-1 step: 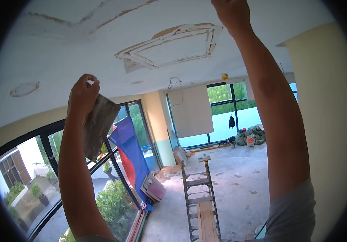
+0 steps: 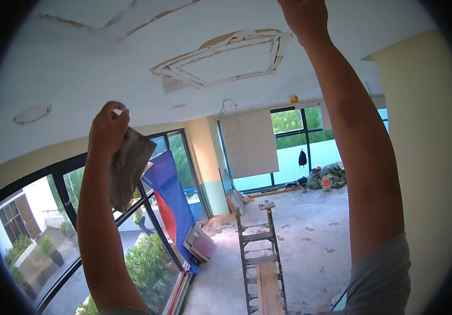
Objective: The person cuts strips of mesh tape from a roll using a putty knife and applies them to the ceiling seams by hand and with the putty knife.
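Nothing has moved since the earlier frame: both arms are raised in the same pose, same view.

Left to right. My left hand [image 2: 108, 128] is up near the ceiling [image 2: 105, 68], its grip closed around a worn grey-brown sanding sheet [image 2: 127, 168] that hangs down from the fingers, not touching the plaster. My right hand [image 2: 302, 16] is higher, up at the ceiling near the top edge of the view; its fingers are cut off, so I cannot tell whether that grip is open or closed.

To do this well, I'd judge: flatten the sheet under the palm, keep strokes light across the patched square [image 2: 223, 60] and watch balance, since I am standing high.

Surface: white ceiling with cracked seams, a round patch [image 2: 31, 113] at left, and the square patch with raw brown edges between the hands.

Room: dark-framed windows [image 2: 42, 220] at left, a red and blue banner [image 2: 171, 202], a wooden ladder with a plank [image 2: 260, 252] below, bare concrete floor [image 2: 315, 231], green sacks [image 2: 328, 176] by the far window, a cream column [image 2: 420, 157] at right.
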Motion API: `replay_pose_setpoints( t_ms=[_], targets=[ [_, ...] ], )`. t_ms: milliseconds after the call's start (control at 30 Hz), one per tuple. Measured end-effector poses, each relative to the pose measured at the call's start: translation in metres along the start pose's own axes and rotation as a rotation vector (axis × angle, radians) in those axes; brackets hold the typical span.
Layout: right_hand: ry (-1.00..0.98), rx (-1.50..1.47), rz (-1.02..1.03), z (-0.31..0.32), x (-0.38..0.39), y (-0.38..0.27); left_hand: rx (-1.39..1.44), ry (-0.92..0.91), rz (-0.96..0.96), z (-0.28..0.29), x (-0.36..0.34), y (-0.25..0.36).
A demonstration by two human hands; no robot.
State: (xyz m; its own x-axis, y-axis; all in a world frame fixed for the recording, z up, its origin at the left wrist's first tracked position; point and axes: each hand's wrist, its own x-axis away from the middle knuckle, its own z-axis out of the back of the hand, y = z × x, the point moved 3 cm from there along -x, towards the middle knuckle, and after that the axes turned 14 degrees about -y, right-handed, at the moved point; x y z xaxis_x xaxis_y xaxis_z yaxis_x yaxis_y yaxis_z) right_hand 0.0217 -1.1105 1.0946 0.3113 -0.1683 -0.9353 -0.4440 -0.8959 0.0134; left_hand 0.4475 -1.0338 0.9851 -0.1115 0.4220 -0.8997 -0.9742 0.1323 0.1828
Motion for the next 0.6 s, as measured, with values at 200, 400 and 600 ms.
replay_pose_setpoints(
  t_ms=[200, 400, 600],
  targets=[
    [0.123, -0.149, -0.126, -0.007, 0.035, 0.009, 0.14, -0.129, 0.194, -0.066, 0.124, -0.079],
    [-0.347, -0.169, -0.179, -0.062, 0.117, 0.052, 0.132, -0.451, 0.627, -0.105, 0.346, -0.162],
    [-0.775, -0.049, -0.223, -0.088, 0.376, 0.103, -0.012, -0.628, 0.969, -0.105, 0.617, -0.239]
  ],
)
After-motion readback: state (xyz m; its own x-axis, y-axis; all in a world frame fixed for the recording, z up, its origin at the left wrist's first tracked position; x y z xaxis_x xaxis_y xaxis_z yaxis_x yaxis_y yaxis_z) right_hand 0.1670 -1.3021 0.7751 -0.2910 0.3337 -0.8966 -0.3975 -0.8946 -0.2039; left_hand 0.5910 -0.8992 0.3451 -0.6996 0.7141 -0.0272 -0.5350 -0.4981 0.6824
